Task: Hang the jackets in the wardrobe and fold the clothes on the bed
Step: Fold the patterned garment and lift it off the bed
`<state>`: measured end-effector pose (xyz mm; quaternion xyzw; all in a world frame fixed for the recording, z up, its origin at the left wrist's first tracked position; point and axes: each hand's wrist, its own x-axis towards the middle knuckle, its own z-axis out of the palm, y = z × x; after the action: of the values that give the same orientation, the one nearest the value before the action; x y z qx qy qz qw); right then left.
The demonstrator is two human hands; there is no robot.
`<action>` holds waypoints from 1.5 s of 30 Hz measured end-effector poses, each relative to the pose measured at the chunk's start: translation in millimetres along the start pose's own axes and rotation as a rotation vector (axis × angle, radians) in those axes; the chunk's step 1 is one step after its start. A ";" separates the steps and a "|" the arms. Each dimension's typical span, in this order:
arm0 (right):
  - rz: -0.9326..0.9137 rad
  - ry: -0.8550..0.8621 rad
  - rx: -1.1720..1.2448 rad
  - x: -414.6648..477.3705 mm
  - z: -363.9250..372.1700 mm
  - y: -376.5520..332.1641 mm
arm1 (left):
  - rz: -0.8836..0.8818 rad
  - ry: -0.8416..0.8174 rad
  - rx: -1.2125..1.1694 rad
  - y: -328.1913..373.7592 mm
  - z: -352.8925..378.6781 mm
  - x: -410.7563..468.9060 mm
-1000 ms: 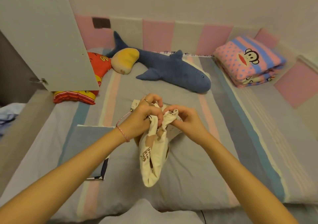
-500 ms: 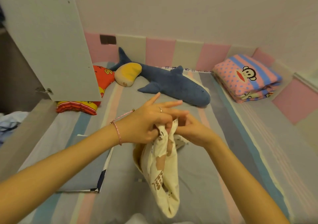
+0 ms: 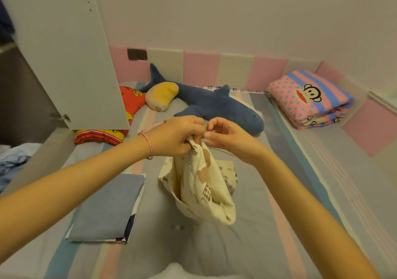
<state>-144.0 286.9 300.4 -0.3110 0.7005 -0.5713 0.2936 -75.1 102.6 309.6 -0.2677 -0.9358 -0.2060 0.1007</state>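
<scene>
A cream garment with a brown animal print (image 3: 202, 184) hangs bunched above the striped bed (image 3: 290, 193). My left hand (image 3: 176, 137) grips its top edge in a fist. My right hand (image 3: 225, 135) pinches the same top edge right beside the left, fingers curled. The garment's lower end droops to just above the sheet. A second cream printed piece (image 3: 228, 171) lies on the bed behind it, partly hidden. A folded grey-blue garment (image 3: 109, 208) lies flat on the bed to the left.
An open white wardrobe door (image 3: 64, 53) juts over the bed's left side, with light blue clothes (image 3: 12, 160) below it. A blue shark plush (image 3: 214, 107), a yellow cushion (image 3: 163, 95), a red cushion (image 3: 129, 102) and a folded pink monkey-print quilt (image 3: 309, 98) lie near the padded wall.
Both hands have lifted the cream garment off the bed and higher, so it now hangs free. The left fingers, spread half a second ago, have curled onto the cloth.
</scene>
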 end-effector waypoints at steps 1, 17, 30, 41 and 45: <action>0.024 -0.001 -0.075 -1.1 -0.3 -9.7 | -0.037 0.034 -0.001 -5.9 -2.4 3.8; -0.102 0.196 -1.087 44.2 -92.4 -150.7 | -0.307 0.455 0.125 -42.9 -181.0 88.8; -0.266 -0.073 -0.571 61.6 -90.5 -222.8 | -0.235 0.629 0.192 -15.8 -265.4 99.7; -0.180 0.164 -0.956 66.8 -93.4 -259.7 | -0.333 0.561 0.132 -12.3 -290.0 67.2; -0.363 0.370 -1.009 78.6 -89.9 -266.8 | -0.387 0.406 0.029 -10.5 -296.6 59.4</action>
<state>-236.0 240.8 574.0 -0.4229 0.8619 -0.2520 -0.1218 -107.3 -8.6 589.2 -0.0356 -0.9330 -0.2576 0.2487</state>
